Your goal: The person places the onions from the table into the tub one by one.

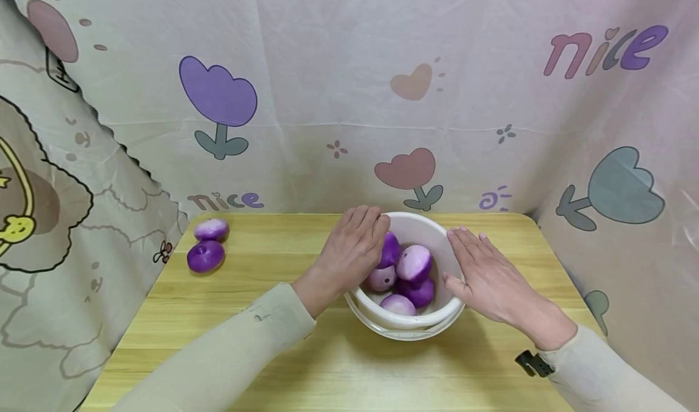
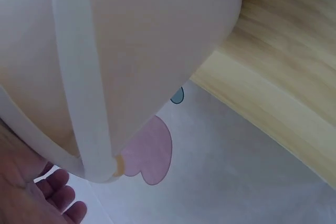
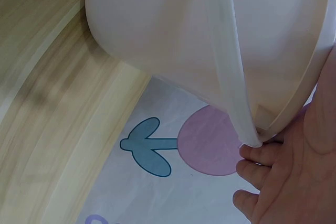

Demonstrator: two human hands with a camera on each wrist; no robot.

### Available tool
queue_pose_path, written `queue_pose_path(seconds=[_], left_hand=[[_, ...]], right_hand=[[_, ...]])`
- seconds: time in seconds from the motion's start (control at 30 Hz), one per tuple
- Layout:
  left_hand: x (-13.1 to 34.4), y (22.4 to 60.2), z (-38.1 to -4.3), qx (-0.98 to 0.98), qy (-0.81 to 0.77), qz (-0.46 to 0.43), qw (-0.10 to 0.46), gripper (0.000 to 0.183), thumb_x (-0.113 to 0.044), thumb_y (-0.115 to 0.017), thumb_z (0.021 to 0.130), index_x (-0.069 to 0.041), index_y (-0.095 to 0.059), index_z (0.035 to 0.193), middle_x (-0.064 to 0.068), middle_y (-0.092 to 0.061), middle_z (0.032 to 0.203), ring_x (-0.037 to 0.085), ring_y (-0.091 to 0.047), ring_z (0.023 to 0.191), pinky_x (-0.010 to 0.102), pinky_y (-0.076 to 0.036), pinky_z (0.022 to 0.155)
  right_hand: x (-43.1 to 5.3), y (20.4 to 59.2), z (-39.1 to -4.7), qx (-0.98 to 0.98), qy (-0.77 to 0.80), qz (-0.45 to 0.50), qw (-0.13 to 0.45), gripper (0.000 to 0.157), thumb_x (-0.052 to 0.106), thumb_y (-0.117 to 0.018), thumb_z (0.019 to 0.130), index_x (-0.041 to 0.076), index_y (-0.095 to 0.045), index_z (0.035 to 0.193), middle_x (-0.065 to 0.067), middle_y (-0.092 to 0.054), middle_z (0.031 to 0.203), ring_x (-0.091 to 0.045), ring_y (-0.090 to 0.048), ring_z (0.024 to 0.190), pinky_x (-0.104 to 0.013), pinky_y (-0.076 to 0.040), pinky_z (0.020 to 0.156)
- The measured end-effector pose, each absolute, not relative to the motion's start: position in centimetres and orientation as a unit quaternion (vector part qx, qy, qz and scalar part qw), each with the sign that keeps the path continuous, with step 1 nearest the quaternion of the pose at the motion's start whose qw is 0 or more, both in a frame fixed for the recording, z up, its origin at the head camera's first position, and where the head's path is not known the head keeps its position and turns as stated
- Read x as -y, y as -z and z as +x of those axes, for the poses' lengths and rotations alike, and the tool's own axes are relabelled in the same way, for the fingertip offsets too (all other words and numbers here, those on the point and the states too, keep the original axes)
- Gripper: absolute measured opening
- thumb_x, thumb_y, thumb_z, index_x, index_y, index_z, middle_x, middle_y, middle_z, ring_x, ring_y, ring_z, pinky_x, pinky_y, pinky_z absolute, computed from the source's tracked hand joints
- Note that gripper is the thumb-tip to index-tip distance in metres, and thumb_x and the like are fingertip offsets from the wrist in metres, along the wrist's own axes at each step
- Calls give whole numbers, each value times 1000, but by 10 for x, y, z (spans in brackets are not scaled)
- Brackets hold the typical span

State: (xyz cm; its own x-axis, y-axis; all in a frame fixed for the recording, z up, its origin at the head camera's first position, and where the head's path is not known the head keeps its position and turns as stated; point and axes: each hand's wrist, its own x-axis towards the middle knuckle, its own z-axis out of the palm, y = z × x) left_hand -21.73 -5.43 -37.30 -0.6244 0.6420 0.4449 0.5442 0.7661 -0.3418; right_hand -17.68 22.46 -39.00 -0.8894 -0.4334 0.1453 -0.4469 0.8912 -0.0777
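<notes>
A white bucket (image 1: 406,322) stands on the table, holding several purple-and-white onion-like bulbs (image 1: 414,263). My left hand (image 1: 349,251) lies over the bucket's left rim; its thumb is hidden, and in the left wrist view its loosely bent fingers (image 2: 62,196) show outside the rim, with no clear grip. On the opposite side, my right hand (image 1: 488,278) is against the right rim with fingers nearly straight and the thumb beside the wall. A white handle strip (image 3: 227,61) hangs down the bucket's side in the right wrist view, its end close to the right fingertips.
Two more bulbs, one pale purple (image 1: 211,229) and one deep purple (image 1: 205,256), touch each other at the table's back left. The wood-grain table (image 1: 262,315) ends at a patterned cloth backdrop (image 1: 306,84), which also hangs along both sides.
</notes>
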Motion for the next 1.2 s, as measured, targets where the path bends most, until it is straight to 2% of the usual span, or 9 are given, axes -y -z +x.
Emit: queue_pose_path(seconds=[0.1,0.27,0.53,0.7,0.9,1.2], left_hand=[[54,374,-217,901,-87,-324,274,17,-8,-39,93,-7,-45,109,6,-46,104,26,-46,101,36,-42,92],[56,377,-218,900,-59,-327,283,24,-3,-36,87,-4,-48,108,8,-50,102,27,-48,97,36,-44,88],[59,379,-221,899,-35,-329,288,24,-20,-46,88,-4,-51,107,10,-54,103,27,-52,98,37,-46,91],[61,378,-223,900,-18,-327,288,26,-24,-51,88,-6,-54,107,9,-57,103,27,-53,99,37,-44,93],[66,374,-223,908,11,-316,273,27,-28,-57,90,-9,-57,109,7,-57,105,25,-52,102,35,-44,94],[91,370,-225,922,81,-281,254,26,-27,-57,93,-11,-60,113,7,-59,111,23,-52,106,37,-50,90]], right_hand=[[-225,390,-177,970,-54,227,62,80,51,-43,96,1,-21,153,-18,-23,160,-36,-23,148,-52,-18,120],[-225,390,-177,970,-55,230,62,79,51,-42,96,0,-21,153,-18,-23,160,-36,-23,148,-52,-18,120],[-225,390,-177,970,-49,231,64,78,50,-42,97,-1,-23,153,-19,-25,159,-36,-23,148,-53,-18,119],[-225,389,-177,970,-47,230,62,78,50,-42,96,0,-23,153,-19,-24,159,-36,-23,148,-53,-18,119],[-225,389,-178,969,-42,234,66,78,51,-42,97,-1,-23,153,-19,-25,159,-36,-23,148,-53,-19,119],[-224,388,-177,969,-43,234,64,78,50,-42,97,-1,-24,152,-20,-25,159,-37,-24,147,-54,-19,119]])
